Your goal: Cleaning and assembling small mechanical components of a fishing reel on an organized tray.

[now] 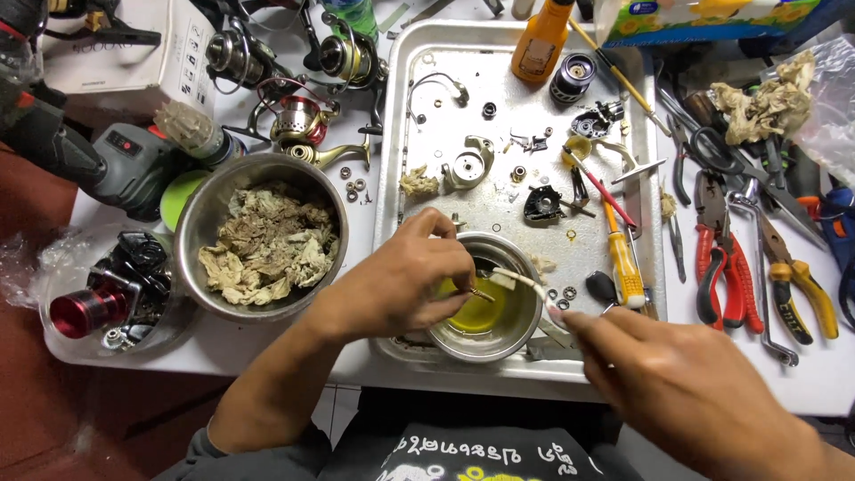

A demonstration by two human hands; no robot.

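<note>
My left hand (405,276) hovers over a small steel bowl (525,334) of yellow liquid and pinches a thin small metal part (482,295) above the liquid. My right hand (686,383) holds a white-handled brush (525,282) whose bristle end reaches over the bowl toward that part. The bowl stands at the near edge of a metal tray (419,116) strewn with small reel parts, washers and screws.
A large steel bowl (191,240) of dirty rags sits left of the tray. Fishing reels (294,116) lie behind it, and a plastic tub (107,303) of reel parts stands at far left. Pliers (721,267), cutters, a wrench and screwdrivers (623,258) crowd the right side. An orange bottle (539,40) lies at the tray's far end.
</note>
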